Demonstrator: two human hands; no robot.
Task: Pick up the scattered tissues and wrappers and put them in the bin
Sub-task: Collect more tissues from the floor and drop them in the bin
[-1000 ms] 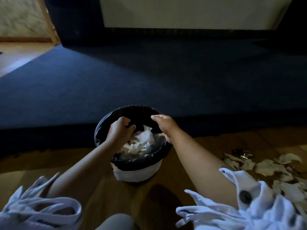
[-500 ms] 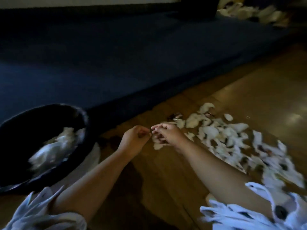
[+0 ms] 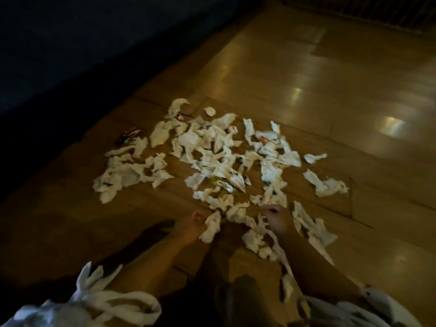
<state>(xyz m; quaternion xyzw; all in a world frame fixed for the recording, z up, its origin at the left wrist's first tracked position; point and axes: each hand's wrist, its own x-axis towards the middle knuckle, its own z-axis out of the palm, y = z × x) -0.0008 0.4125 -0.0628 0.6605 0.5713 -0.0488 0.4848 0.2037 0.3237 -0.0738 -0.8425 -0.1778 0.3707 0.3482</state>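
Several crumpled white tissues (image 3: pixel 212 149) lie scattered over the wooden floor, with a few shiny wrappers among them: a dark one (image 3: pixel 128 136) at the left edge, a gold one (image 3: pixel 215 180) in the middle and an orange one (image 3: pixel 263 139) further right. My left hand (image 3: pixel 191 225) is down at the near edge of the pile, its fingers curled against a tissue strip (image 3: pixel 211 226). My right hand (image 3: pixel 278 219) hovers over the near tissues (image 3: pixel 253 237) with its fingers bent; blur hides whether it holds any. The bin is out of view.
A dark blue carpet (image 3: pixel 70 43) borders the wooden floor (image 3: pixel 306 79) on the left. A dark slatted barrier (image 3: pixel 377 10) stands at the far right. White fringed sleeves (image 3: pixel 94 303) fill the bottom corners.
The view swung right from the bin to the tissue pile. Both hands left the bin, came across, and now reach down at the pile's near edge.
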